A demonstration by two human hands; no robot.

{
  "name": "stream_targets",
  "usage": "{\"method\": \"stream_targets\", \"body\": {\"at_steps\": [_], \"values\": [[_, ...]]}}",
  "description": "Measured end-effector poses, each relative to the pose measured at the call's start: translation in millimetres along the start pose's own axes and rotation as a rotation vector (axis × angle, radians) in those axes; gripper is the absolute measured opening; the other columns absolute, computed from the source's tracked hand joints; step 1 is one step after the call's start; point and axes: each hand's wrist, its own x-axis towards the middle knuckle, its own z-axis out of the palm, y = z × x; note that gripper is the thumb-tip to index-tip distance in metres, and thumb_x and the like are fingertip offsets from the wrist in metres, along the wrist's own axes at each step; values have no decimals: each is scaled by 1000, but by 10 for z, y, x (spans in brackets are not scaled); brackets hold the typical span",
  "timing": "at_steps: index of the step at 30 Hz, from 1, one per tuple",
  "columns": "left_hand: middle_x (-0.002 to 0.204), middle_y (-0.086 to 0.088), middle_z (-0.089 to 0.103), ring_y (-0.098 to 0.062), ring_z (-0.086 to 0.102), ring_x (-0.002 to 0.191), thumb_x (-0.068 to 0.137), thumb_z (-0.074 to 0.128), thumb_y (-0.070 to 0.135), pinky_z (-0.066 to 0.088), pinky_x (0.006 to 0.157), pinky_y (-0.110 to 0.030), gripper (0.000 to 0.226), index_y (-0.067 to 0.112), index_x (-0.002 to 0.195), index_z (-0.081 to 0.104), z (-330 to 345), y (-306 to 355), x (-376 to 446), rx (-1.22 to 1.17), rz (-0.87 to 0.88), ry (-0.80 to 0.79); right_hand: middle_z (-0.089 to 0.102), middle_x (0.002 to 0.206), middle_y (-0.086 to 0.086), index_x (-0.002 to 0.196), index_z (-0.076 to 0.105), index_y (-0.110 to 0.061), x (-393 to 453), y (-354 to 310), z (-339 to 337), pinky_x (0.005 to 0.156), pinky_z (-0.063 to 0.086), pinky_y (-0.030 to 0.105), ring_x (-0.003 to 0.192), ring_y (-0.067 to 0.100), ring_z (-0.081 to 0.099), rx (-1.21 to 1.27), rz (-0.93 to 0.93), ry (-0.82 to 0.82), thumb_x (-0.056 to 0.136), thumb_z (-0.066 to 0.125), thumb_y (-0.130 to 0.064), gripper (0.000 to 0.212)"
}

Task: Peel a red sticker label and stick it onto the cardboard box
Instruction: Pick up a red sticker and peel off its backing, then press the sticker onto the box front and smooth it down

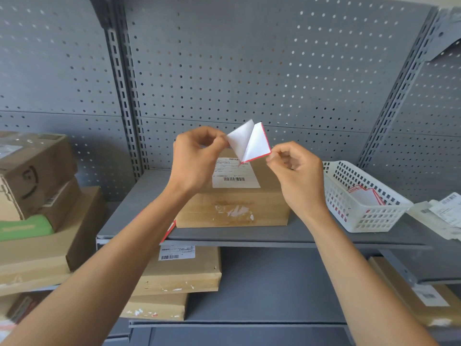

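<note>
A cardboard box with a white shipping label on top rests on the grey shelf. Above it I hold a red sticker label, seen from its white back with a red edge. Its backing sheet is partly peeled away, so the two form a V. My left hand pinches the backing sheet at its left corner. My right hand pinches the sticker's lower right corner.
A white plastic basket with more red-edged stickers stands right of the box. Papers lie at the far right. Stacked cardboard boxes fill the left side and the lower shelf. A perforated grey panel forms the back.
</note>
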Motion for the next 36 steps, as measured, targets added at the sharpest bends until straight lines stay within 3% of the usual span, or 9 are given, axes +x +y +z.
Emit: {"method": "stream_targets", "body": {"at_steps": [4,8,11,17,21,26,29,31,36], "values": [[83,-8,76,-6,64,71,90,61,10,48,67,-11,17,5,80,73,-73,-81,100,-80,-65,82,71,79,1,79,68,-16,69,89,-91,77,55,25,78,18,68,-6,32,43,86,67,0,17],[79,2,74,-6,65,70,91,58,12,44,63,-15,20,12,77,72,-156,-169,203,-113,-126,175,73,81,5,79,68,-21,130,141,-174,82,58,37,85,32,72,-6,68,83,85,64,-7,16],[78,5,74,-3,65,69,92,57,14,47,67,-21,22,15,76,71,-208,-202,266,-124,-141,243,73,82,7,80,67,-23,165,166,-259,80,57,34,85,33,72,-19,77,121,83,63,-10,14],[77,1,73,-4,65,69,90,58,18,51,68,-15,18,18,78,72,-55,-191,376,-113,-99,285,73,83,6,85,70,-11,212,273,-581,85,58,46,82,22,70,-91,104,178,83,64,-9,6],[75,3,70,0,62,66,91,57,17,47,66,-13,17,16,77,68,152,-120,368,-121,-54,233,75,88,10,88,70,-10,218,282,-822,86,57,42,89,27,72,-140,132,242,86,63,-7,8],[76,1,66,-8,57,72,89,56,18,47,69,-17,15,12,79,65,361,-74,325,-77,27,115,75,87,13,83,68,-12,203,306,-1089,83,56,43,88,33,72,-165,135,297,84,61,-14,7],[75,6,65,-5,56,71,88,56,18,48,74,-22,14,12,78,65,406,-68,293,5,79,39,75,84,12,79,68,-20,216,313,-1255,74,56,31,80,21,73,-162,151,362,85,61,-12,12],[75,9,65,-2,57,73,86,55,20,49,80,-27,14,14,78,65,419,-62,269,69,105,16,76,85,13,85,70,-15,216,315,-1361,71,53,20,75,12,72,-163,162,399,87,61,-10,11],[77,12,65,0,59,76,85,54,24,52,85,-34,15,15,80,65,482,-33,238,96,111,13,76,87,7,88,72,-16,200,391,-1615,81,56,34,84,18,71,-219,215,454,85,62,-13,11]]}}
